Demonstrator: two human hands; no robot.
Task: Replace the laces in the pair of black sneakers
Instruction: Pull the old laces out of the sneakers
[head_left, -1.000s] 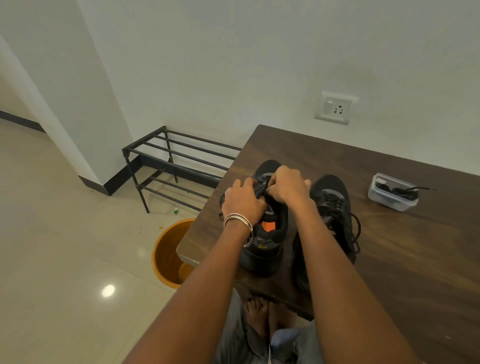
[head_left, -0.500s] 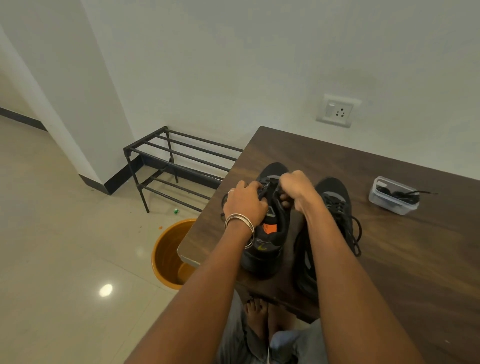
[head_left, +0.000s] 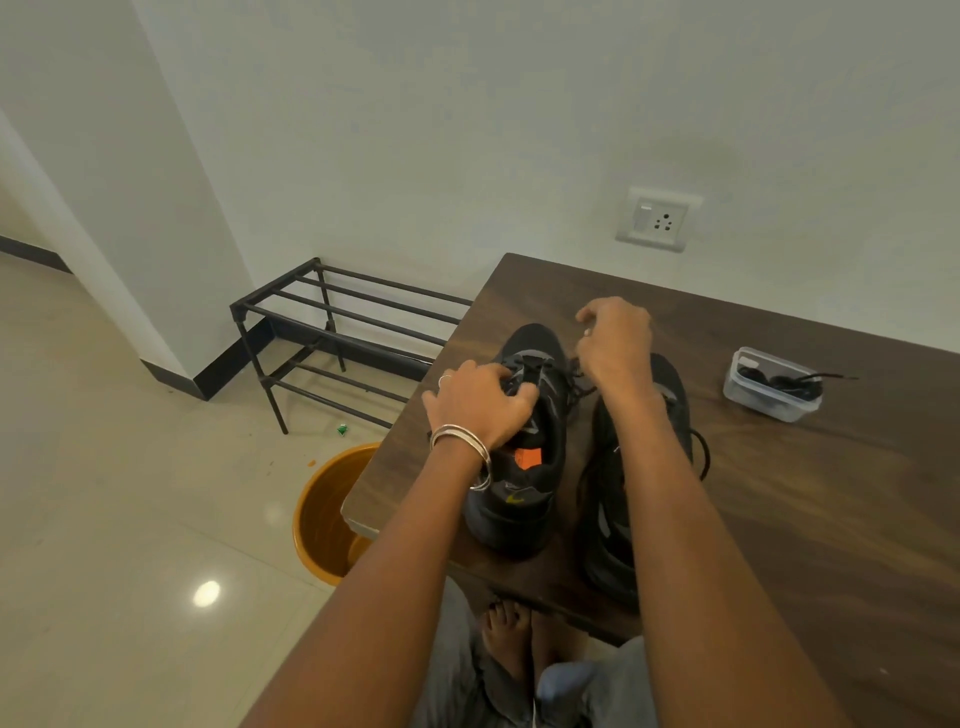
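Black sneakers (head_left: 524, 467) (orange tag (head_left: 528, 458)), dark brown table (head_left: 831, 519).

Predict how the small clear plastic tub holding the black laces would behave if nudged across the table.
The tub looks thin-walled and holds only laces, so it is probably light and would slide easily on the smooth table. It sits low and wide, so tipping seems unlikely.

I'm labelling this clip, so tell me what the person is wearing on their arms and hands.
Both forearms are bare, with no sleeves in view. The left hand has thin silver bangles at the wrist and a slim ring on one finger. The right hand also wears a small ring.
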